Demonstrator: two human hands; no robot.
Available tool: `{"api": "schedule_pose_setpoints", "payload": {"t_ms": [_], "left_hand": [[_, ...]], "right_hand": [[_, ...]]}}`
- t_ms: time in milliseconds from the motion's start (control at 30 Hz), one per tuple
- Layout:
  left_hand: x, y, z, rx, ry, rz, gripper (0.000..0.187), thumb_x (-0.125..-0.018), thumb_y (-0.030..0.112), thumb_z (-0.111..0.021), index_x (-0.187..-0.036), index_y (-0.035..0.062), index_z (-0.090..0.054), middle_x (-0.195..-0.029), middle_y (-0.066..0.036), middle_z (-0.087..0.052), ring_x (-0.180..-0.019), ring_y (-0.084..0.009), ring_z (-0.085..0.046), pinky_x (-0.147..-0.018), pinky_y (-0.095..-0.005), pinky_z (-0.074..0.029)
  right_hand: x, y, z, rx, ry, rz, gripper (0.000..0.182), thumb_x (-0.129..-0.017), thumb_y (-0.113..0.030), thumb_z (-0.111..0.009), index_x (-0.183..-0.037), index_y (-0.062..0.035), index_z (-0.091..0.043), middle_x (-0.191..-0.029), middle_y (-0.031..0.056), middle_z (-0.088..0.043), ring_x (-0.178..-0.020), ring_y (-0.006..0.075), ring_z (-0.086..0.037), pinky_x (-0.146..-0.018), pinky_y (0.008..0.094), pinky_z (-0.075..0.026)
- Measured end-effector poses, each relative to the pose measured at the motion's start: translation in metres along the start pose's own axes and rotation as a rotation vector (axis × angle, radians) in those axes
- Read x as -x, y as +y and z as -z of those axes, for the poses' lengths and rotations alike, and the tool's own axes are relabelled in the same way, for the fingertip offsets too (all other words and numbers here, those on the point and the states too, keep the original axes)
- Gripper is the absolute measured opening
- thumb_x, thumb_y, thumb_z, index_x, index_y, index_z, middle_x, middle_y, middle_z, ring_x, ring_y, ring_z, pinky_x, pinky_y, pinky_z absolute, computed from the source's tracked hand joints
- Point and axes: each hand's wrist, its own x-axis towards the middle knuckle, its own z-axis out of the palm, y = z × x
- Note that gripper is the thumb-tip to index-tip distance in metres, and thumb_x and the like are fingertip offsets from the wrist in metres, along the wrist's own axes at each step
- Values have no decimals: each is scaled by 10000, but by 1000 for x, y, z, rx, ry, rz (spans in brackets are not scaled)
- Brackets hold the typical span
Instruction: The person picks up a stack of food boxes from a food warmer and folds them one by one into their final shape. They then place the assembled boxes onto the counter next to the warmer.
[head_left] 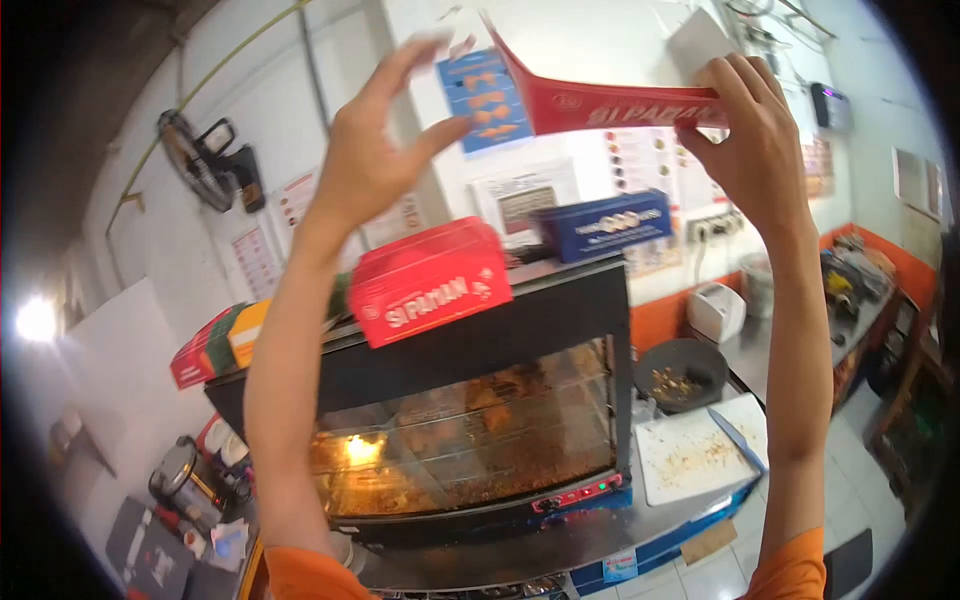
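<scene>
My right hand is raised at the upper right, its thumb and fingers pinching one end of a red cardboard food box with white "SI PAMAN" lettering. The box stretches leftward in the air, partly unfolded, with a thin flap rising at its left end. My left hand is up on the other side, thumb and fingers apart, slightly blurred. It holds nothing and stays clear of the box's left end. Below, a stack of flat red "SI PAMAN" boxes lies on top of a glass-fronted food warmer, beside a stack of blue boxes.
Red, green and yellow boxes sit at the warmer's left end. Right of it are a white cutting board with crumbs, a knife and a dark pan with food bits. A fan hangs on the wall.
</scene>
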Motion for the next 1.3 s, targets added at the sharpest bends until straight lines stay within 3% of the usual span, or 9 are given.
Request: {"api": "schedule_pose_setpoints", "payload": {"t_ms": [100,167,200,267,333,500,733,1100,1300], "left_hand": [[64,-111,-2,-117,-586,314,515,-930,287,-740,-1354,18,-627,-1303,-186,-681,-1225,-270,-637,-1054,-379,-481],[92,-139,-7,155,-973,711,349,-971,228,-680,-1232,-2,-714,-1130,-90,-755,-1038,-186,-673,-956,-338,-524],[118,-164,-11,302,-1003,706,298,-988,202,-653,-1171,-19,-737,-1033,-52,-766,-948,-140,-669,-891,-310,-543],[128,-153,-9,661,-894,1143,271,-979,162,-650,-1113,-52,-747,-988,-82,-757,-858,-120,-687,-751,-263,-542],[129,-141,-12,706,-770,1221,252,-979,165,-647,-1020,-60,-753,-901,-73,-746,-772,-127,-683,-689,-271,-532],[131,-167,-18,711,-896,1010,217,-922,159,-671,-811,-23,-710,-776,-30,-714,-680,-101,-644,-622,-271,-509],[154,-269,-19,573,-890,977,162,-858,144,-703,-890,-14,-715,-782,-36,-697,-689,-110,-635,-617,-282,-500],[125,-240,-6,601,-912,1133,246,-900,137,-697,-1062,-45,-663,-952,-89,-702,-839,-163,-658,-737,-305,-523],[116,-232,-5,618,-933,1171,309,-923,133,-694,-1156,-62,-635,-1045,-118,-705,-921,-192,-671,-803,-318,-535]], "right_hand": [[37,35,43,158,-95,-144,413,-702,-152,-871,-994,-76,-589,-914,88,-649,-945,308,-634,-786,425,-534],[74,55,89,263,-164,-275,426,-718,-216,-871,-1012,-74,-597,-928,116,-654,-912,334,-652,-743,448,-548],[94,56,113,317,-182,-300,432,-718,-226,-872,-1010,-69,-595,-942,137,-649,-883,359,-653,-717,461,-544],[140,51,163,419,-321,-435,453,-703,-238,-883,-997,-57,-590,-946,157,-639,-881,378,-650,-725,474,-541],[188,33,213,410,-410,-527,426,-690,-203,-898,-957,-39,-610,-922,167,-647,-878,385,-643,-738,451,-529],[317,-50,344,504,-881,-860,454,-695,-253,-888,-977,-48,-596,-950,164,-651,-890,381,-650,-742,476,-543],[358,-192,475,637,-1173,-1299,509,-651,-296,-916,-946,-58,-576,-922,165,-658,-875,390,-650,-744,477,-531],[330,-234,495,626,-1026,-1533,500,-614,-179,-953,-967,-19,-637,-902,157,-727,-801,339,-712,-734,387,-563],[330,-237,477,559,-1136,-1487,477,-640,-246,-922,-905,-43,-581,-884,166,-658,-880,388,-640,-762,479,-510]]}}
